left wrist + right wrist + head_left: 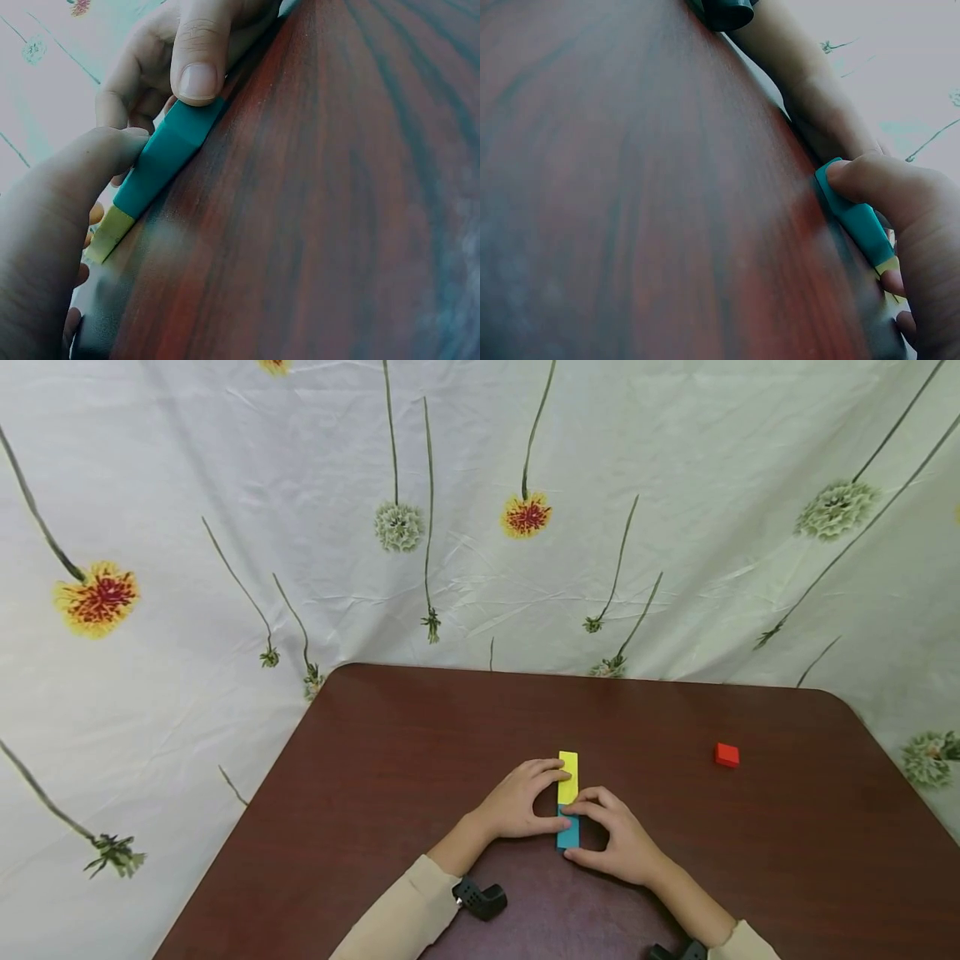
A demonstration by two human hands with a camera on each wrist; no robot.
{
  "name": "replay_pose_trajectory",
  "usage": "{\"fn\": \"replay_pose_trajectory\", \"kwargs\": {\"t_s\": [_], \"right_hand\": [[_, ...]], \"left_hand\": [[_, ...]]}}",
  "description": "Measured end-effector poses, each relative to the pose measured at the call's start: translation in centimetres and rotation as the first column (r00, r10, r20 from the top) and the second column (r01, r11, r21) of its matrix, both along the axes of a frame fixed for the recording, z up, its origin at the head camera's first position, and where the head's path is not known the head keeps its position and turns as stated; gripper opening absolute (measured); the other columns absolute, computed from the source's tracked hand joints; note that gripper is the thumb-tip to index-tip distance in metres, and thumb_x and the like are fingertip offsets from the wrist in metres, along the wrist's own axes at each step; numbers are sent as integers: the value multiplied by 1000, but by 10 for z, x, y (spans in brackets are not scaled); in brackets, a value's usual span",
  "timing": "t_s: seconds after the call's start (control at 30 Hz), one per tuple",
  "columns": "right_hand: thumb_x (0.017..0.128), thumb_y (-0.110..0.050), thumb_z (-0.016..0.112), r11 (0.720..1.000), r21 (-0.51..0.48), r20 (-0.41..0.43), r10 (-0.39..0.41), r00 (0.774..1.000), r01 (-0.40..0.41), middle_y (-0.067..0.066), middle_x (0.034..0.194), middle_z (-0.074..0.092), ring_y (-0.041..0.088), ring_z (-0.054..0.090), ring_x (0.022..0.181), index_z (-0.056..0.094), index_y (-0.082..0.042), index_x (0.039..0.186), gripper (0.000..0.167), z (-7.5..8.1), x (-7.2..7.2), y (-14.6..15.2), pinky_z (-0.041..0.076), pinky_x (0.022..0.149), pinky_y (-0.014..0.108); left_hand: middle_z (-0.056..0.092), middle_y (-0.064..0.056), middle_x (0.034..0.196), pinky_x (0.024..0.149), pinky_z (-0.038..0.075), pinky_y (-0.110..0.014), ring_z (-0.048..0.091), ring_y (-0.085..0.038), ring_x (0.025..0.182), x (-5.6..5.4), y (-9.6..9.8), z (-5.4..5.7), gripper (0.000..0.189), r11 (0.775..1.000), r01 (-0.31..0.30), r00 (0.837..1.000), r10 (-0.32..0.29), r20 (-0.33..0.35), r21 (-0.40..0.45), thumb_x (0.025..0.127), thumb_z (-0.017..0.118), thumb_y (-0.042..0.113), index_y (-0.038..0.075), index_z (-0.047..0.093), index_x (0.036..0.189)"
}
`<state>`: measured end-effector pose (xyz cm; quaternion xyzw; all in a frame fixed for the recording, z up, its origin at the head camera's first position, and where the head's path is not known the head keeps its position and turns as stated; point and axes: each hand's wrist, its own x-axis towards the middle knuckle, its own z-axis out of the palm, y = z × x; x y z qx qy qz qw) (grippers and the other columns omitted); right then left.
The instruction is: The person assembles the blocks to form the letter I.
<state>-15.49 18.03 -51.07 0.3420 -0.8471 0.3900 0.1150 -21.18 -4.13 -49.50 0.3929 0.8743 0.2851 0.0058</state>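
Two blocks, a yellow block (pixel 570 789) and a blue block (pixel 567 838), lie end to end on the dark red-brown tabletop (pixel 420 727), roughly midway between its slanting side edges and well in from the far edge, the yellow one farther from the person. The far corners are rounded, and a pale flowered cloth (pixel 480 577) hangs behind. A broad stretch of wood runs from the left hand (pixel 522 802) to the left edge, and another from the blocks to the far edge. On the right, a red block (pixel 727 755) sits well apart from the pair, between the hands and the far right corner. The left arm comes in from the lower left; that hand spans the row from its left side, fingers spread from thumb, fingertips at the yellow block and thumb at the blue one, but whether it grips either cannot be told. The right arm comes in from the lower right, and the right hand (pixel 622 842) holds the blue block narrowly, thumb against its near end and a forefinger by the seam. Light sleeves (pixel 408 910) stop short of both wrists, where black devices (pixel 482 900) are worn.
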Motion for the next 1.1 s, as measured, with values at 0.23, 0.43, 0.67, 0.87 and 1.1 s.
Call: {"fn": "replay_pose_trajectory", "kwargs": {"t_s": [0.23,0.43,0.67,0.87,1.1], "right_hand": [[75,-28,86,1000,3,23,-2,1000,2,-7,121,52,14,52,109,69,-15,118,48,1,1,0,48,89,43],[75,-28,86,1000,-1,21,0,1000,0,-5,121,52,14,52,109,69,-15,118,48,0,1,-1,48,89,43],[76,-29,85,1000,-1,28,1,1000,0,-4,121,53,14,51,109,68,-17,119,48,-1,1,-1,48,89,42],[76,-29,86,1000,0,22,5,1000,-5,-4,121,52,14,51,109,68,-16,118,48,-1,1,-1,48,89,42],[77,-28,85,1000,4,-1,8,1000,-8,-3,120,53,16,52,108,68,-15,117,46,-1,-1,1,48,88,43]], "left_hand": [[38,-7,151,109,31,-50,36,-26,138,1,0,-1,67,1000,-3,1000,3,15,-22,88,66,50,16,49,143],[38,-6,152,110,31,-49,36,-25,138,0,0,-2,67,999,-8,1000,9,24,-33,88,66,51,17,49,143],[38,-5,151,110,31,-50,36,-25,138,0,-1,-1,67,999,-13,999,14,39,-39,88,67,51,18,49,143],[37,-5,152,109,31,-50,36,-25,138,0,-1,0,67,999,-15,999,16,45,-33,88,67,51,18,49,143],[36,-4,152,110,31,-51,36,-25,138,-1,0,0,67,999,-13,999,14,51,-30,88,67,51,19,49,143]]}}
